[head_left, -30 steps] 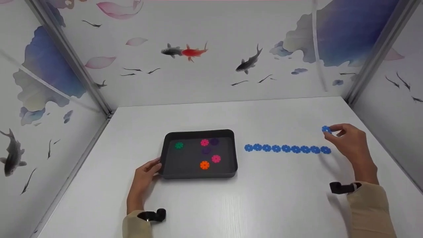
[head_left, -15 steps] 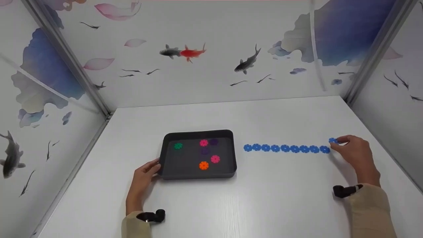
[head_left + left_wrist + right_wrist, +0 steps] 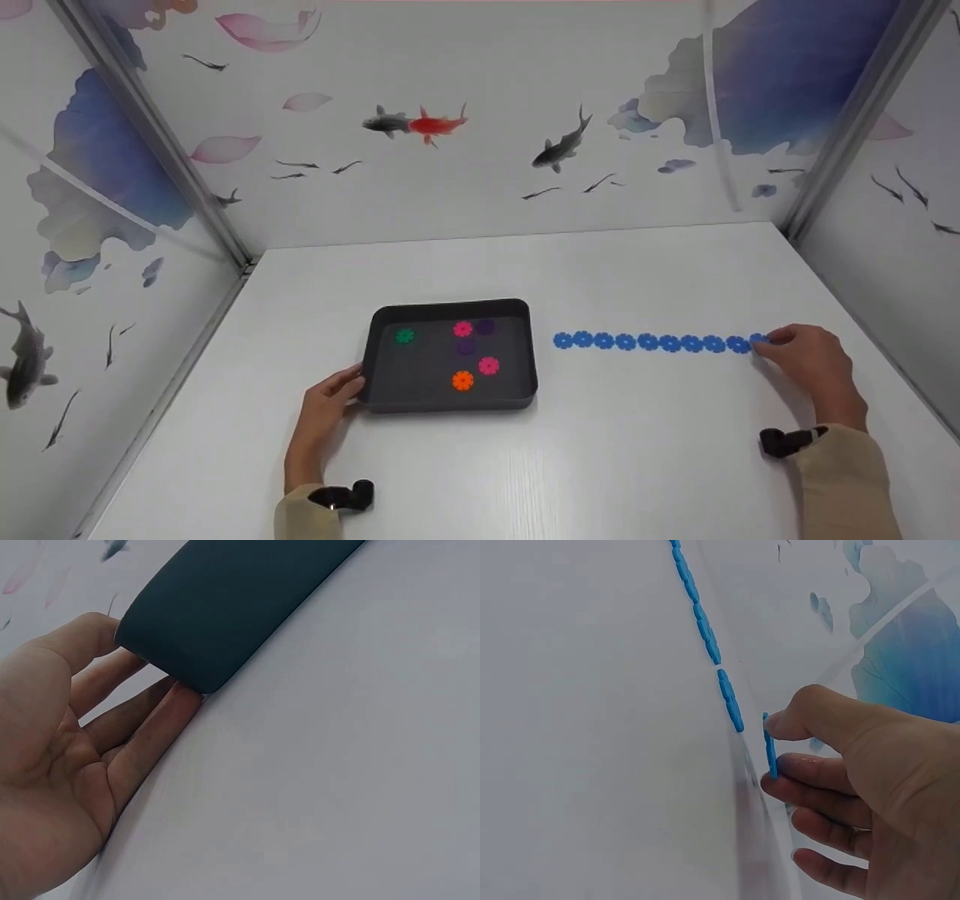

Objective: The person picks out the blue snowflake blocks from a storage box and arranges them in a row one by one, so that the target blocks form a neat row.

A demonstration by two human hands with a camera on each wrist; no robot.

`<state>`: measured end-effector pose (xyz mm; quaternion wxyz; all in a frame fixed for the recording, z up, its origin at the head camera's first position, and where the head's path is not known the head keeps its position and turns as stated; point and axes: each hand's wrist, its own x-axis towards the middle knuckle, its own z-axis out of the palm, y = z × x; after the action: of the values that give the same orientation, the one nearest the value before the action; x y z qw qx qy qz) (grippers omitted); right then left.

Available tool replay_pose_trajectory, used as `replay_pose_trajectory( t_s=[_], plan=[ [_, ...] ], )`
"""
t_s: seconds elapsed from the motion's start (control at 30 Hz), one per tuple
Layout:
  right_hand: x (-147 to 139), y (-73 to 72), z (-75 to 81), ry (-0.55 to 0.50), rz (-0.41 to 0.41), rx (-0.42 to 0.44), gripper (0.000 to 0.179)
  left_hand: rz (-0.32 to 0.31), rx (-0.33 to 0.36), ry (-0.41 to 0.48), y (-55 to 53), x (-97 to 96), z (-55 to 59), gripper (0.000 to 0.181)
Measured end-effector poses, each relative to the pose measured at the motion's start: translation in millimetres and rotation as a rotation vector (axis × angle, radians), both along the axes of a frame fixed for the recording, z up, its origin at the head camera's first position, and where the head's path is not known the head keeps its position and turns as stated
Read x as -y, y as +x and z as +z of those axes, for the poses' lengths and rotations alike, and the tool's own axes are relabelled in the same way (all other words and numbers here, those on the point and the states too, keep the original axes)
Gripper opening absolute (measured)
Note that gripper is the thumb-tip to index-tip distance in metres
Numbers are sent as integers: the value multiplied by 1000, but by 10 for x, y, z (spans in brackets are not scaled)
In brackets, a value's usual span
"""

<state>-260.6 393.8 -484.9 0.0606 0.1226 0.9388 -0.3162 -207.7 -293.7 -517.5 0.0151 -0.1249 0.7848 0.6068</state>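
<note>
In the head view a row of blue flower-shaped discs (image 3: 647,342) runs along the table, right of a dark grey tray (image 3: 450,406). My right hand (image 3: 814,367) is at the row's right end, pinching one more blue flower disc (image 3: 769,746) between thumb and fingers. In the right wrist view this disc stands a little apart from the last piece of the row (image 3: 730,700). My left hand (image 3: 324,412) holds the tray's left side; the left wrist view shows the thumb at the rim and fingertips (image 3: 187,694) at the lower corner.
Inside the tray lie a green disc (image 3: 405,336), an orange disc (image 3: 463,381), two pink discs (image 3: 489,366) and two purple ones (image 3: 466,346). Walls printed with fish (image 3: 562,144) enclose the white table (image 3: 585,465) at the back and both sides.
My right hand has come down and nearer with the blue disc, from above and behind the row to its right end. My left hand has stayed at the tray.
</note>
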Motion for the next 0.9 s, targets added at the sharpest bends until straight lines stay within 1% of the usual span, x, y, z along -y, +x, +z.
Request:
replay_pose_trajectory(
  t_s=[0.33,0.5,0.73,0.9],
  plan=[
    [19,5,-6,2,-10,-6,65,-8,7,4,17,21,1,44],
    [19,33,-20,7,7,11,64,-9,14,-1,36,17,-3,43],
    [27,38,23,-12,-8,30,67,-7,9,15,-8,5,7,42],
    [80,1,68,5,22,44,73,0,27,24,-4,11,44,44]
  ],
)
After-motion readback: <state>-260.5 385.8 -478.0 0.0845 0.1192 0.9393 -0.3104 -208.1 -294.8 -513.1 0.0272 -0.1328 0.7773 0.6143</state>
